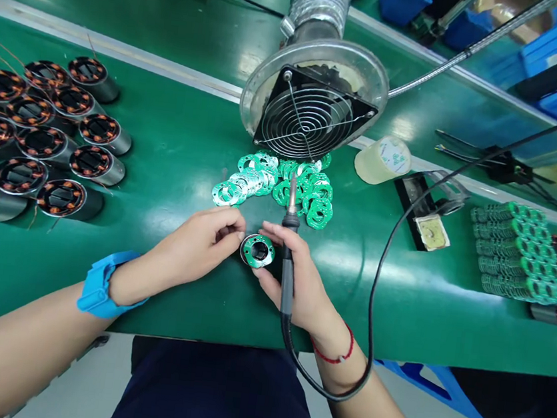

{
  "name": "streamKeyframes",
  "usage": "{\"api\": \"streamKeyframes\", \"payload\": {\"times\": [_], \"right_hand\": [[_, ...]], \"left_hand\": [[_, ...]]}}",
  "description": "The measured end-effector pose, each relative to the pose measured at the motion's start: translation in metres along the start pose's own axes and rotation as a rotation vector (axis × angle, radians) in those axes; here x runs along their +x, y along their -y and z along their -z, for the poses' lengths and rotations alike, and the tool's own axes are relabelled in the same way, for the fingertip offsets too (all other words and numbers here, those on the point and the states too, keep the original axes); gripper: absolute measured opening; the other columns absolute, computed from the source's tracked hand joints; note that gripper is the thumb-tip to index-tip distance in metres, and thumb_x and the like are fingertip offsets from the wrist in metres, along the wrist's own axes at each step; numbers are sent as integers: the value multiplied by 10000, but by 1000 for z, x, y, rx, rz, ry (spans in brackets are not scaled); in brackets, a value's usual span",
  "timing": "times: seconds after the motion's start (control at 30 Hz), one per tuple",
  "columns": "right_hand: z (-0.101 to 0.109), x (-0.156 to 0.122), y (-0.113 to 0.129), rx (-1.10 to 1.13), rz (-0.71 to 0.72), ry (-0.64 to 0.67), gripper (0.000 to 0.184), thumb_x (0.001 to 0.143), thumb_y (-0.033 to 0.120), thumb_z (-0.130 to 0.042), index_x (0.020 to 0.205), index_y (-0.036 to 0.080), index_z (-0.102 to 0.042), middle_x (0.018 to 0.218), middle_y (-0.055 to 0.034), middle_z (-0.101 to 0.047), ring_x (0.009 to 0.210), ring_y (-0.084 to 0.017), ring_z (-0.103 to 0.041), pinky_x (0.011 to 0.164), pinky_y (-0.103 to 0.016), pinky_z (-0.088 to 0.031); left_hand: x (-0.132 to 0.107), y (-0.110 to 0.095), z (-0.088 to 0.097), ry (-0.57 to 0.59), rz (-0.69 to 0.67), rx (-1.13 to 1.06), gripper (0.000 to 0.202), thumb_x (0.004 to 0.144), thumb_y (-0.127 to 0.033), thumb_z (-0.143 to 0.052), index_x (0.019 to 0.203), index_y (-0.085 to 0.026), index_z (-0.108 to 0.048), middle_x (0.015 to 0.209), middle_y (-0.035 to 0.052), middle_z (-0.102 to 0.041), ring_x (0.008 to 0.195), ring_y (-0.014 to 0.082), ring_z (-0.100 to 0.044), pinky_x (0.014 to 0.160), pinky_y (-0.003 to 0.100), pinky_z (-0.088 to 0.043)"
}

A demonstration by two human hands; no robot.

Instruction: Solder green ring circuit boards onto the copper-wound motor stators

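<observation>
A round motor part topped by a green ring-shaped circuit board (pixel 265 259) sits on the green bench between my hands. My left hand (pixel 204 241) pinches at the board's left edge, thumb against forefinger; whatever lies in that pinch is too small to make out. A soldering iron (pixel 288 270) lies across my right hand (pixel 303 279), its tip pointing away from me. That hand grips the iron, while its fingers and thumb reach round the motor part's right side. Just beyond are two loose heaps of ring boards, a left heap (pixel 246 182) and a right heap (pixel 320 200).
A fume extractor fan (pixel 306 121) hangs over the heaps. Wound motor stators (pixel 95 164) crowd the left. A tape roll (pixel 382 160), an iron stand with sponge (pixel 431 232) and stacked boards (pixel 519 253) are at right. The iron's black cable (pixel 373 300) loops past my right arm.
</observation>
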State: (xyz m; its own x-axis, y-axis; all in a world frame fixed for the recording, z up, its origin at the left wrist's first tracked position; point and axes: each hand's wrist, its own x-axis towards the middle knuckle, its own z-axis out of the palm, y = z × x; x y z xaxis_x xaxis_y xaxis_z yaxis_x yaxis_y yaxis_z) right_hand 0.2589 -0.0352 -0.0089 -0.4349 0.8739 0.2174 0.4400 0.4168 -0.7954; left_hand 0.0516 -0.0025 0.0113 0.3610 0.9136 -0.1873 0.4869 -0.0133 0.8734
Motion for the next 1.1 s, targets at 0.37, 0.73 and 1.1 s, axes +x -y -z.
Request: {"api": "streamKeyframes", "payload": {"times": [0.37, 0.73, 1.1], "right_hand": [[-11, 3, 1, -88, 234, -196, 520, 898, 202, -658, 1347, 310, -420, 1190, -101, -688, 1080, -270, -687, 877, -457, -583], [7, 3, 15, -338, 281, -288, 324, 939, 109, -538, 1190, 312, -565, 794, -7, -671, 701, -191, -604, 678, -328, -498], [-13, 0, 63, 900, -356, -343, 332, 831, 300, -681, 1117, 270, -516, 722, 64, -582, 596, -116, -618, 623, -264, -547]], "left_hand": [[-8, -4, -2, 272, 138, -361, 442, 895, -463, -556, 1256, -226, -649, 1004, 37, -713, 890, 209, -665, 777, 334, -555], [-12, -5, -5, 159, 124, -419, 443, 850, -380, -607, 1248, -191, -659, 1050, 60, -729, 823, 190, -694, 776, 361, -608], [-41, -11, -4, -487, -699, 368, 494, 906, -126, -551, 1385, -243, -525, 1150, 98, -656, 1049, 227, -652, 902, 325, -568]]}}
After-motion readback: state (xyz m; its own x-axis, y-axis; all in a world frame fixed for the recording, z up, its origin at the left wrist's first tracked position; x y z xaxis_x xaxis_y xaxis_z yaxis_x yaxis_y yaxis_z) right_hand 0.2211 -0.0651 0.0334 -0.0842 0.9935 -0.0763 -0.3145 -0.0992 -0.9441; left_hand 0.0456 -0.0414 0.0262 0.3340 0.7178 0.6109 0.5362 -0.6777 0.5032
